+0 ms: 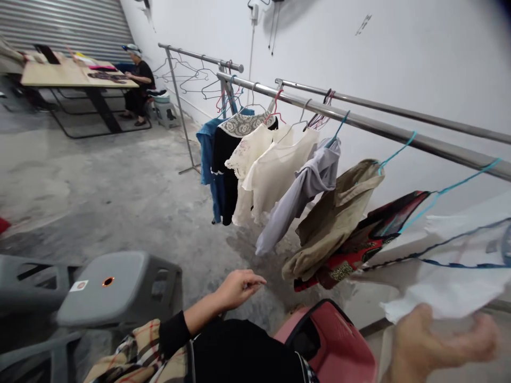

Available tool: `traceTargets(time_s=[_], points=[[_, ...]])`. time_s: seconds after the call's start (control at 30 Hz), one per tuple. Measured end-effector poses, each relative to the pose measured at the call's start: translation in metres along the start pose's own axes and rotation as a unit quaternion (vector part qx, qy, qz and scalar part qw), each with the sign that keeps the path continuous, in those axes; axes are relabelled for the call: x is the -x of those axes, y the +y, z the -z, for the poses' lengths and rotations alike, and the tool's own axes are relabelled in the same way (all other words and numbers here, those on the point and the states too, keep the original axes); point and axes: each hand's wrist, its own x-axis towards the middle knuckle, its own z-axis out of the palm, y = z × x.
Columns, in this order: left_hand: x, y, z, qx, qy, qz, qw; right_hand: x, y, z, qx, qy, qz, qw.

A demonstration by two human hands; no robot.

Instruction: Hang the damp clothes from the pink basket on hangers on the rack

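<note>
My left hand [239,288] is in mid-air over the grey floor, with loosely stretched fingers and nothing visible in it. At the lower right my right hand [441,343] is blurred, its thumb and fingers apart. It is at the lower edge of a white garment with dark blue trim [447,276]; whether it touches the cloth I cannot tell. That garment hangs beside a red and black patterned one [359,250], on a light blue hanger. Farther along hang an olive-brown garment [339,218] and a light grey one [293,199].
A metal clothes rail [279,91] carries cream, black and blue clothes too. A pink basket [339,340] with a dark handle stands close in front. Grey plastic stools [131,282] are at lower left. A person [141,77] sits at a far table [51,77].
</note>
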Motion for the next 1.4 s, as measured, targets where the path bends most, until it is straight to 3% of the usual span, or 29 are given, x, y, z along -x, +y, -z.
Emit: traceTargets(time_s=[0.07, 0.1, 0.2, 0.37, 0.53, 0.63, 0.8, 0.97, 1.07, 1.13, 1.27, 1.4], points=[[0.005, -0.004, 0.009, -0.007, 0.017, 0.023, 1.000, 0.025, -0.022, -0.008, -0.026, 0.045, 0.060, 0.997], [0.006, -0.006, 0.014, -0.009, 0.024, 0.033, 0.999, 0.035, -0.034, -0.014, -0.043, 0.037, 0.083, 0.995], [0.005, -0.013, 0.029, -0.011, 0.041, 0.044, 0.998, 0.052, -0.064, -0.042, -0.096, -0.066, 0.096, 0.989], [-0.007, -0.030, 0.044, -0.002, 0.033, 0.020, 0.999, 0.041, -0.094, -0.097, -0.178, -0.126, -0.014, 0.976], [-0.022, -0.051, 0.066, 0.005, 0.034, -0.016, 0.999, 0.022, -0.089, -0.130, -0.201, -0.205, -0.126, 0.950], [-0.034, -0.067, 0.089, 0.001, 0.059, -0.036, 0.998, 0.024, -0.075, -0.131, -0.132, -0.187, -0.175, 0.957], [-0.063, -0.098, 0.132, 0.006, 0.120, -0.071, 0.990, 0.046, -0.057, -0.117, -0.063, -0.133, -0.202, 0.968], [-0.111, -0.112, 0.181, -0.021, 0.263, -0.072, 0.962, 0.085, -0.049, -0.118, -0.014, -0.143, -0.268, 0.953], [-0.147, -0.111, 0.212, -0.039, 0.359, -0.084, 0.929, 0.114, -0.052, -0.123, -0.012, -0.157, -0.305, 0.939], [-0.173, -0.107, 0.231, -0.036, 0.390, -0.096, 0.915, 0.134, -0.056, -0.125, -0.032, -0.177, -0.307, 0.934], [-0.227, -0.091, 0.256, -0.014, 0.376, -0.111, 0.920, 0.170, -0.069, -0.123, -0.062, -0.228, -0.313, 0.920], [-0.272, -0.065, 0.268, -0.006, 0.341, -0.103, 0.935, 0.189, -0.077, -0.118, -0.085, -0.245, -0.314, 0.913]])
